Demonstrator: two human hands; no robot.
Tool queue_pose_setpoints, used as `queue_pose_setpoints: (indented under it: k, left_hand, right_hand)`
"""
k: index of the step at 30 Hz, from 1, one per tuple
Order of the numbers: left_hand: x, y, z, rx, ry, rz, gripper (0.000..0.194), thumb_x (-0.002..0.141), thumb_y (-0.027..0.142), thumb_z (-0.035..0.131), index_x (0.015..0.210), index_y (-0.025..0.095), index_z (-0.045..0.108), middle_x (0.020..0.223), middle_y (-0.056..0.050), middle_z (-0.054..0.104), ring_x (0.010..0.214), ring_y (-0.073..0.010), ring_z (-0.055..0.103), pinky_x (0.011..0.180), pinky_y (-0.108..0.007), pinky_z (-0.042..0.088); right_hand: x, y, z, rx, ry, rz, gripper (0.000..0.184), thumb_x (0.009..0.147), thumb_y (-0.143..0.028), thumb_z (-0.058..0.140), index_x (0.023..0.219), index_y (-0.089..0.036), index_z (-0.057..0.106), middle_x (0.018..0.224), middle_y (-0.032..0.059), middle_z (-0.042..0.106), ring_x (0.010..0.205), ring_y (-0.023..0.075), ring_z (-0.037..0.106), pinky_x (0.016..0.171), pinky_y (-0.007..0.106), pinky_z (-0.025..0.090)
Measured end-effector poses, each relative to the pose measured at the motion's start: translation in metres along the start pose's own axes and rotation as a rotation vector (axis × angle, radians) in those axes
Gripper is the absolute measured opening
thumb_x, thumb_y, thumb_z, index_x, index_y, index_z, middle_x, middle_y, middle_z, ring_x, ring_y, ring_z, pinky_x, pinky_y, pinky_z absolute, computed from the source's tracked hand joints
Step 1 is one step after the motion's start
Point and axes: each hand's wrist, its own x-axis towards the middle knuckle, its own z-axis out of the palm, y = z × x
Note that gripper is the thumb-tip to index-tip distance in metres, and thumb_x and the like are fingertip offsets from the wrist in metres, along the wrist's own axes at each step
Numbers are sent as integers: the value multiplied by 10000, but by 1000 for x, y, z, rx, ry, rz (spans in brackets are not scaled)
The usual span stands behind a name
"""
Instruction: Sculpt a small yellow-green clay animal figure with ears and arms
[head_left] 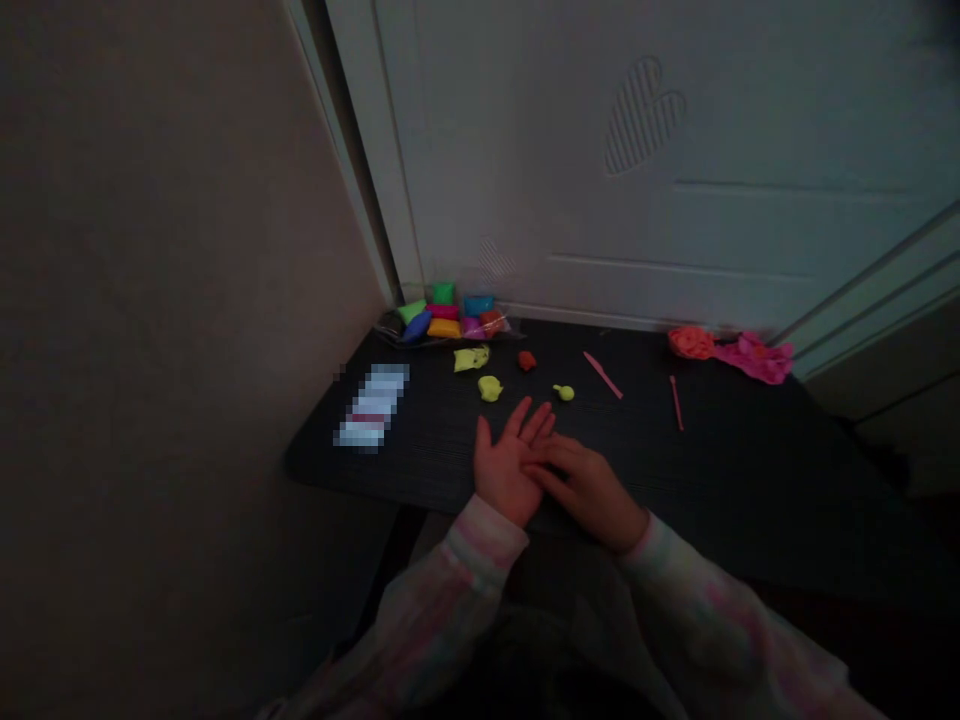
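Note:
My left hand point(510, 466) lies palm up near the table's front edge, fingers stretched out and apart. Across its palm reaches my right hand point(591, 489), thumb and fingers drawn close together and touching the palm. Anything between those fingertips is hidden or too small to make out. Just beyond the hands are a flattened yellow clay lump point(490, 389) and a small yellow clay ball with a thin stem point(564, 393). Farther back sit a red clay lump point(526, 360) and an opened yellow clay packet point(471, 359).
A clear bag of coloured clay packets point(444, 327) lies at the back left, above a blurred phone-like rectangle point(373, 406). Right of the clay are a pink plastic knife point(603, 375) and a thin pink stick tool point(676, 403). Pink and coral items point(754, 358) rest against the door point(570, 130).

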Motion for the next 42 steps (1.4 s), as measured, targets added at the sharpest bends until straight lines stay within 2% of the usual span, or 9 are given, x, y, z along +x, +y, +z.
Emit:
queue_pose_setpoints:
  k: [7,13,18,23,27,32,35,39,42]
  left_hand:
    - [4,25,-10,175,97,232,510,779,529,299,1003,139,540,1147,-139,522,1045,-190,506,878,-295,390]
    - [2,33,-14,229,150,319,485,790,502,306,963,124,556,1130,-142,526,1024,-191,518,861,-299,408]
    - [3,31,-13,197,197,317,463,799,474,312,919,108,570,1103,-151,539,1014,-190,523,858,-293,414]
    - [4,32,-12,184,228,314,459,803,460,312,878,101,587,1082,-153,550,1005,-187,529,855,-287,418]
    - [5,33,-13,173,225,317,456,800,461,321,872,100,590,1085,-150,548,1005,-188,529,848,-283,425]
    - [5,32,-14,169,221,314,449,798,454,331,861,94,592,1086,-153,545,1008,-192,527,851,-285,425]
    - [5,32,-14,160,229,322,448,800,452,327,850,95,593,1081,-155,548,1004,-192,530,854,-290,424]
    - [6,33,-14,153,227,312,448,799,455,325,846,102,596,1064,-152,558,1008,-190,528,855,-294,426]
    - [6,33,-15,148,229,308,445,799,456,325,843,106,597,1056,-149,563,1009,-190,527,852,-295,429]
  right_hand:
    - [2,40,-4,-242,-24,48,200,801,-295,466,841,-153,602,772,59,617,732,167,572,689,314,475]
    - [-22,41,-9,-524,-144,-117,387,816,-371,414,1135,-171,505,1179,123,508,1093,244,442,873,425,372]
    - [-29,41,-15,-669,-157,-48,455,820,-416,367,1206,-188,441,1326,163,332,1224,293,278,952,503,236]
    - [-29,43,-15,-631,-240,-150,489,792,-466,396,1232,-252,401,1353,136,295,1241,294,246,955,521,208]
    - [-27,46,-17,-659,-186,-66,493,803,-470,364,1233,-233,404,1356,143,285,1243,303,236,952,523,213]
    - [-26,46,-18,-616,-266,-138,493,792,-498,367,1235,-284,390,1371,131,254,1250,295,224,958,521,203]
    - [-25,47,-18,-633,-197,-62,496,804,-475,359,1238,-239,398,1367,149,256,1248,302,226,955,520,212]
    - [-24,47,-18,-585,-261,-159,531,761,-525,407,1230,-279,401,1375,124,253,1247,302,229,953,531,202]
    - [-24,47,-19,-601,-215,-95,525,778,-508,387,1233,-249,403,1366,133,270,1243,304,235,950,529,213]
